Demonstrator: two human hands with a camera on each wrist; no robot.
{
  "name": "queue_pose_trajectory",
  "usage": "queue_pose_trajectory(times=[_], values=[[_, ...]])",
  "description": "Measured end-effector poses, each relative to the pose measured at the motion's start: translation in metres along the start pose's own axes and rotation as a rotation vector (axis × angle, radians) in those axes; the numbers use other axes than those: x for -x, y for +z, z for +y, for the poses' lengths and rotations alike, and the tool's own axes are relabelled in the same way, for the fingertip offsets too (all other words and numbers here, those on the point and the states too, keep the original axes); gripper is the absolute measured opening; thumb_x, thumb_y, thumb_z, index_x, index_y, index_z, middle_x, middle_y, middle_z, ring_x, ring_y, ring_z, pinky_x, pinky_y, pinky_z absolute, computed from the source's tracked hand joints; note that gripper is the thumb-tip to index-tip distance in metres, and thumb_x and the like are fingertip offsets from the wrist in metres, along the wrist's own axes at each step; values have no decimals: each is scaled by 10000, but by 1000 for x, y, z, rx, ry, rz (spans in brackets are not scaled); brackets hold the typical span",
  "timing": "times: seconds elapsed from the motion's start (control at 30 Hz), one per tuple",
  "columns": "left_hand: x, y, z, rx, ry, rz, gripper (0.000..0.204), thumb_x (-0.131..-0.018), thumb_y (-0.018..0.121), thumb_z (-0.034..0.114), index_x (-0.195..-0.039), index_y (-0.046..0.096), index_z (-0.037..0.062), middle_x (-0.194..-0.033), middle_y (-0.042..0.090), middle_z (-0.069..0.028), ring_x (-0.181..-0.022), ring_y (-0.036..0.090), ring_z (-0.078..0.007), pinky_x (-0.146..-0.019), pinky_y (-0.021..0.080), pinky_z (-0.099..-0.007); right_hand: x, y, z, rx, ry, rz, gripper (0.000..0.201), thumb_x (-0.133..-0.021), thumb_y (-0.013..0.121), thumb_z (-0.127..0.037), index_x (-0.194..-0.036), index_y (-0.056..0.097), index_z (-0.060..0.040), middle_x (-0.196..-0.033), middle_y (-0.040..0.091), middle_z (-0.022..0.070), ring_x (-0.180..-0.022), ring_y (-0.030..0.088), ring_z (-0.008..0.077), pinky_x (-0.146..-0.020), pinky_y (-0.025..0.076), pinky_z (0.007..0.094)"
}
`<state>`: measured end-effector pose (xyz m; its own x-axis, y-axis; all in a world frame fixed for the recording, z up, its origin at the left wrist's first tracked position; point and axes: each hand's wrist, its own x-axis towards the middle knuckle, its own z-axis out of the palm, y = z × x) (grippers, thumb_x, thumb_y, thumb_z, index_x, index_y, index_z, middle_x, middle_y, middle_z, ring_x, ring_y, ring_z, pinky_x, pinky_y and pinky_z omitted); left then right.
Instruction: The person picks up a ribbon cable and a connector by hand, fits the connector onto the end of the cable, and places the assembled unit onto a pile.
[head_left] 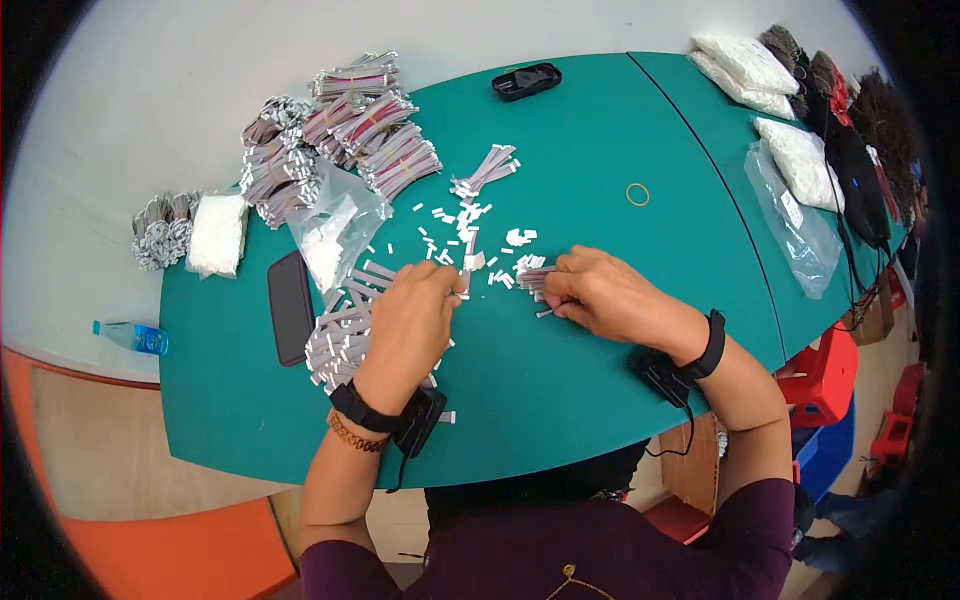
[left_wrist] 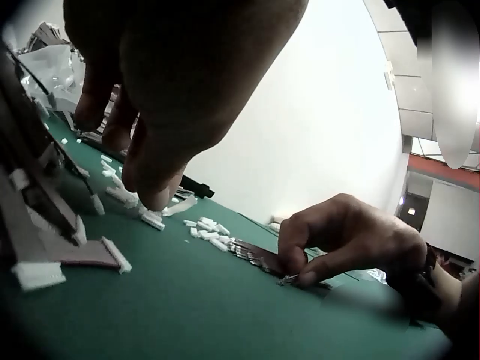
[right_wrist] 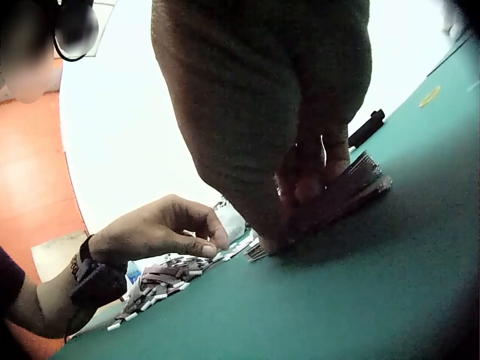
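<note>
My left hand (head_left: 405,325) is bent down over the table, its thumb and fingertips pinching the end of a short grey ribbon cable (head_left: 467,282); the left wrist view shows a white connector (left_wrist: 152,219) at these fingertips. In my right hand (head_left: 615,298), curled fingers and thumb grip a flat stack of grey-brown ribbon cables (head_left: 530,279) with white ends pointing left. The right wrist view shows this stack (right_wrist: 360,176) low over the green surface. Loose white connectors (head_left: 465,222) lie scattered beyond and between both hands. A pile of loose cables (head_left: 340,340) lies left of my left hand.
On the green table (head_left: 600,400) lie a phone (head_left: 291,308), a clear bag of white pieces (head_left: 335,235), banded cable bundles (head_left: 390,150), a small cable bunch (head_left: 487,170), a rubber band (head_left: 637,194) and a black case (head_left: 527,81). White bags (head_left: 800,160) lie at the right.
</note>
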<state>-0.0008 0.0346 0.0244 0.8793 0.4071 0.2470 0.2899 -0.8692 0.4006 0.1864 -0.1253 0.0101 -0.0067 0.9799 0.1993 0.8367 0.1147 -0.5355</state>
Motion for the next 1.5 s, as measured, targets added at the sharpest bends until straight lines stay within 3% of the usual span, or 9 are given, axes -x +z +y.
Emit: queue_pose_trajectory(times=[0.3, 0.47, 0.6, 0.67, 0.8, 0.97, 1.1, 1.17, 1.5], values=[[-2, 13, -12, -23, -14, -18, 128, -708, 657, 28, -808, 579, 45, -746, 563, -96, -747, 547, -283, -663, 427, -368, -4, -6, -4, -189, -46, 88, 97, -738, 624, -28, -793, 547, -51, -773, 566, 106, -772, 541, 304, -657, 439, 380], [-4, 8, -8, 26, -44, 14, 125, -720, 656, 9, -794, 556, 23, -743, 567, -91, -722, 561, -230, -644, 446, -321, -5, -7, -10, -526, 155, 118, 67, -810, 590, -32, -811, 523, -28, -773, 614, 99, -665, 598, 186, -571, 460, 307], [-6, 5, 4, 672, -223, -134, 118, -771, 648, 0, -817, 542, 25, -786, 584, -38, -750, 569, -128, -671, 458, -250, -6, -3, -11, -1077, 302, 69, 80, -860, 578, -66, -851, 511, -23, -771, 639, 84, -666, 610, 118, -579, 492, 262], [-7, 10, 6, 1014, -238, -183, 117, -794, 643, 0, -838, 540, 32, -821, 588, -13, -773, 566, -92, -693, 458, -226, -8, -5, -13, -1152, 346, 26, 79, -871, 572, -76, -863, 510, -27, -770, 642, 86, -664, 618, 126, -584, 504, 252], [-9, 14, 18, 1274, -324, -151, 104, -819, 636, 42, -876, 549, 41, -848, 585, -3, -788, 557, -88, -710, 454, -238, -7, -2, -12, -1286, 415, 5, 88, -878, 576, -95, -864, 516, -32, -779, 646, 93, -650, 625, 131, -571, 514, 244], [-2, 30, 9, 1437, -364, -164, 118, -838, 629, 90, -927, 575, 34, -865, 589, -7, -820, 550, -86, -741, 443, -246, -7, 5, -8, -1315, 400, 39, 103, -883, 584, -136, -870, 534, -47, -771, 633, 70, -616, 567, 90, -564, 464, 221], [0, 27, 18, 1405, -384, -169, 142, -830, 633, 60, -959, 583, 26, -889, 601, -15, -828, 557, -80, -754, 448, -234, -7, 7, -13, -1377, 422, 80, 113, -889, 580, -161, -886, 549, -53, -783, 623, 51, -633, 520, 66, -583, 424, 210], [1, 27, 22, 1368, -327, -157, 150, -831, 631, 47, -970, 585, 14, -881, 609, -22, -812, 564, -69, -751, 455, -217, -7, 10, -11, -1384, 413, 86, 103, -890, 578, -149, -895, 551, -49, -797, 624, 49, -657, 529, 69, -602, 434, 214], [5, 30, 20, 1394, -385, -132, 176, -801, 668, 36, -946, 569, 31, -894, 608, -23, -857, 572, -88, -772, 455, -217, -5, 20, -21, -1173, 285, 233, 121, -861, 583, -8, -964, 520, -16, -828, 622, 32, -783, 591, 77, -693, 483, 215]])
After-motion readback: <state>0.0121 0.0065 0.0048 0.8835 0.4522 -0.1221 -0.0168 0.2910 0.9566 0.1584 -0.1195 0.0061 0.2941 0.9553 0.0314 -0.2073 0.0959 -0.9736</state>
